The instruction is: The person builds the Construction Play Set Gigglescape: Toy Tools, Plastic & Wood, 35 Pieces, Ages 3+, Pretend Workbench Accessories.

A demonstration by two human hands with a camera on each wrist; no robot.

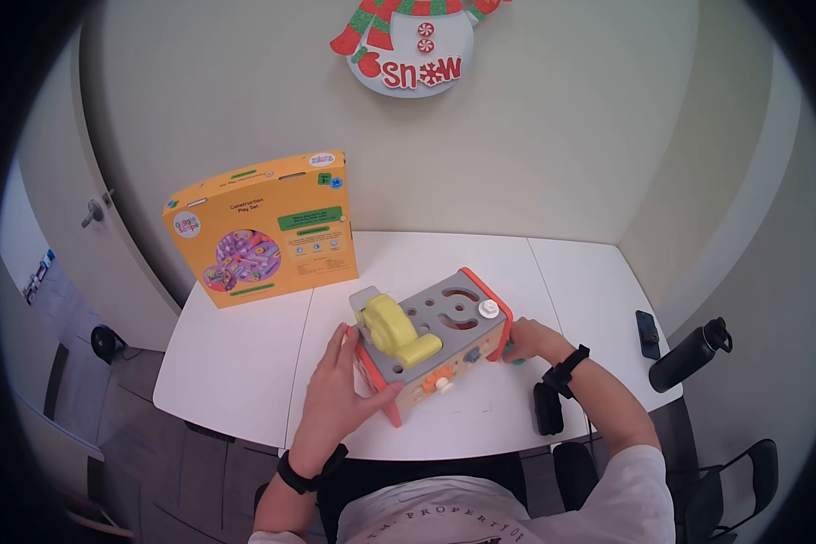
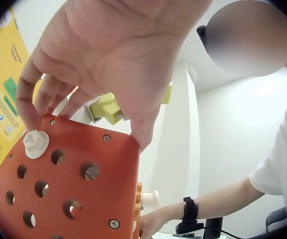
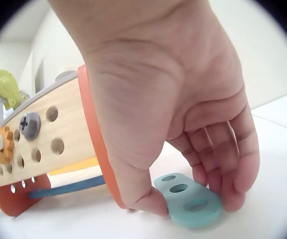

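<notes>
A toy workbench (image 1: 435,317) with a grey top, wooden sides and red end panels stands on the table. My left hand (image 1: 334,401) grips its left end, thumb at the front edge and fingers at the back, above the holed red panel (image 2: 108,154). Beside the other end, my right hand (image 1: 537,342) pinches a flat teal piece (image 3: 195,220) with three holes between thumb and fingers, low over the table. A lime-green toy tool (image 1: 390,331) lies on the bench top. An orange gear (image 3: 4,144) and a grey screw (image 3: 29,126) sit on the wooden side.
Behind the bench to the left stands a yellow play set box (image 1: 267,227). A small black case (image 1: 548,408) lies near the front edge of the white table (image 1: 236,372). On the right are a phone (image 1: 647,335) and a black bottle (image 1: 684,361).
</notes>
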